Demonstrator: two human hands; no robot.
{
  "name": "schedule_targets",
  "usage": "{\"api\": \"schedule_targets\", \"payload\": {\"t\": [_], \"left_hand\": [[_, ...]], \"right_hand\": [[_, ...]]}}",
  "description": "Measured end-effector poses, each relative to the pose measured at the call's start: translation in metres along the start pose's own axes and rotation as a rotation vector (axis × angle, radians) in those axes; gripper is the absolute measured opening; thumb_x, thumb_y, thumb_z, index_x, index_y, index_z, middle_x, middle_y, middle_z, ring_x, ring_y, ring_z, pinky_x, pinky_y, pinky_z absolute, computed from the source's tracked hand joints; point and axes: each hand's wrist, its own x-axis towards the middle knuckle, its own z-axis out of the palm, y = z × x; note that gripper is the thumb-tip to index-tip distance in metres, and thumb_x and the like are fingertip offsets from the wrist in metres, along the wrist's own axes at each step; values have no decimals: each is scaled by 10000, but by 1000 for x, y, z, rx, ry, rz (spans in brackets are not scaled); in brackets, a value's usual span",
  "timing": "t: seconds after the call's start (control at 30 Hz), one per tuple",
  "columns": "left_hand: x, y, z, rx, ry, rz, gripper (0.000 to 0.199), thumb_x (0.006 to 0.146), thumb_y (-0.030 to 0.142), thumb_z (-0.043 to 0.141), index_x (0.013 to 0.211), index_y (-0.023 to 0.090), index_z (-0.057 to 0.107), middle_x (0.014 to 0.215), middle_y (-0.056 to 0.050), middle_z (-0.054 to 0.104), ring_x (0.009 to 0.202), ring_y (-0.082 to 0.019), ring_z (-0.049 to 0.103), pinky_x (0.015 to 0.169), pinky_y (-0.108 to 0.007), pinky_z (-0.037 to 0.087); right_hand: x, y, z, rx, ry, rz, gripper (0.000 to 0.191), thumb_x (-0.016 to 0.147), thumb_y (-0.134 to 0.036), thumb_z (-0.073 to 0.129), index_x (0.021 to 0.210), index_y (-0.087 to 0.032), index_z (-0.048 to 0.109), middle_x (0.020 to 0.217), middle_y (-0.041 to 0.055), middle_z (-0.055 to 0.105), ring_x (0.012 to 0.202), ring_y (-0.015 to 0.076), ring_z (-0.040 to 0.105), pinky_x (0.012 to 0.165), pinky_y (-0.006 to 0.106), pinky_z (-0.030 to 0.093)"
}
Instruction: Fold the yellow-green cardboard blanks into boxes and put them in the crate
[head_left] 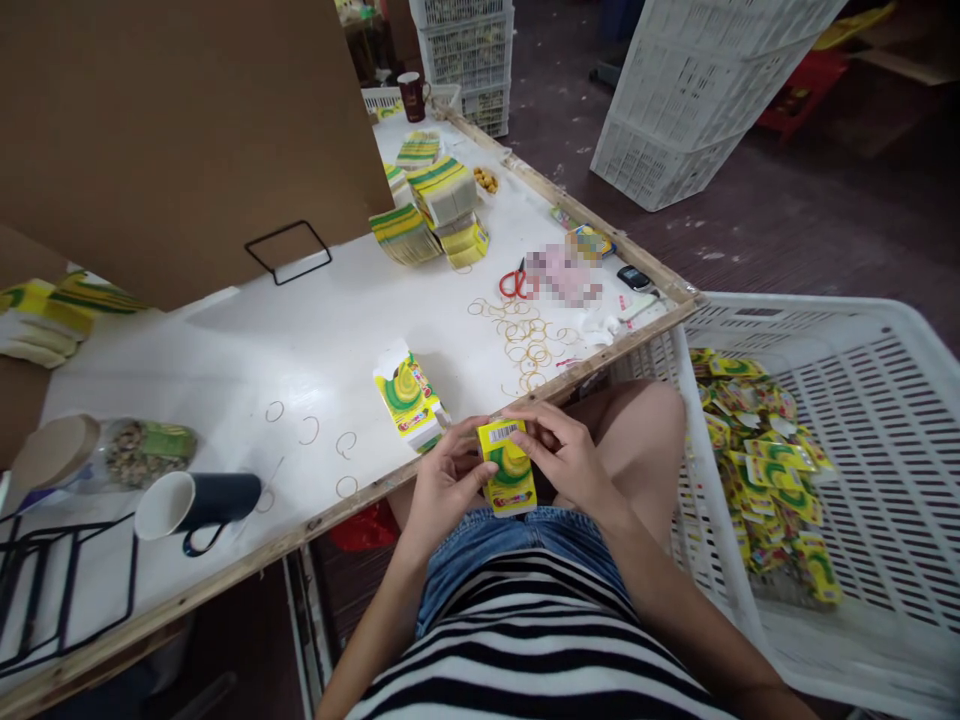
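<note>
A small yellow-and-green printed carton (pixel 511 478) with a barcode near its top is held over my lap, just off the table's front edge. My left hand (pixel 454 470) grips its left side, thumb on the printed face. At the upper right, my right hand (pixel 562 452) pinches the same carton, its thumb close to the barcode; its other fingertips are partly hidden behind. Just beyond my left hand, a larger yellow display box (pixel 409 395) with an open, cut-out top stands tilted on the white table (pixel 225 370).
Rubber bands (pixel 529 345), red-handled scissors (pixel 514 282) and a phone (pixel 634 278) lie at the right. Bundled flat cartons (pixel 442 190) stack farther back. A dark mug (pixel 199 505) lies at left. Beside my right leg, a white crate (pixel 885 400) holds many yellow packets (pixel 780 470).
</note>
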Motion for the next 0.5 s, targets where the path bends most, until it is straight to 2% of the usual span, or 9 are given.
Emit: {"api": "schedule_targets", "payload": {"t": [0.07, 0.13, 0.17, 0.23, 0.3, 0.33, 0.4, 0.5], "left_hand": [[-1, -1, 2, 62, 2, 10, 520, 810, 260, 721, 1295, 218, 536, 1158, -106, 700, 902, -227, 719, 770, -319, 591], [-1, 2, 1, 188, 16, 62, 520, 850, 266, 670, 1341, 229, 505, 1198, -110, 686, 992, -241, 702, 853, -362, 583], [0, 4, -2, 292, 49, 109, 519, 862, 265, 651, 1356, 234, 495, 1225, -109, 675, 1062, -250, 678, 919, -392, 560], [1, 9, -13, 565, 183, 227, 520, 868, 254, 637, 1366, 243, 488, 1309, -107, 629, 1218, -266, 590, 1050, -454, 472], [4, 13, -30, 855, 347, 316, 544, 844, 233, 660, 1362, 235, 495, 1413, -109, 544, 1338, -282, 473, 1126, -496, 382], [5, 14, -40, 962, 396, 324, 574, 831, 219, 671, 1374, 224, 484, 1450, -116, 504, 1372, -287, 429, 1140, -506, 360], [7, 12, -58, 1106, 413, 288, 584, 807, 198, 691, 1360, 182, 505, 1450, -141, 499, 1377, -296, 421, 1135, -502, 370], [9, 7, -76, 1178, 375, 221, 460, 802, 187, 693, 1255, 170, 611, 1396, -130, 560, 1304, -290, 515, 1090, -458, 440]], "right_hand": [[-2, 3, 3, 94, 17, 22, 246, 876, -349, 621, 1083, -227, 675, 981, 56, 660, 752, 162, 592, 671, 280, 502], [-3, 5, 2, 237, 76, 68, 266, 854, -337, 658, 1097, -230, 647, 1006, 51, 672, 805, 171, 626, 693, 284, 525], [-2, 6, -2, 311, 184, 74, 276, 840, -329, 681, 1095, -236, 631, 972, 33, 676, 759, 157, 629, 654, 271, 524], [0, 9, -15, 447, 556, 3, 291, 813, -322, 718, 1070, -251, 601, 898, -9, 667, 637, 120, 602, 560, 239, 493], [5, 11, -33, 588, 913, -115, 278, 806, -370, 724, 1012, -238, 593, 864, -21, 660, 618, 107, 597, 534, 226, 473], [7, 12, -40, 661, 990, -138, 292, 798, -414, 724, 979, -223, 599, 871, -8, 667, 662, 114, 617, 553, 227, 481], [10, 15, -48, 777, 980, -80, 372, 761, -494, 738, 954, -201, 614, 878, 18, 685, 730, 127, 638, 582, 228, 492], [10, 16, -38, 856, 789, 94, 424, 720, -526, 766, 966, -208, 629, 738, -22, 656, 606, 104, 581, 530, 218, 460]]}}
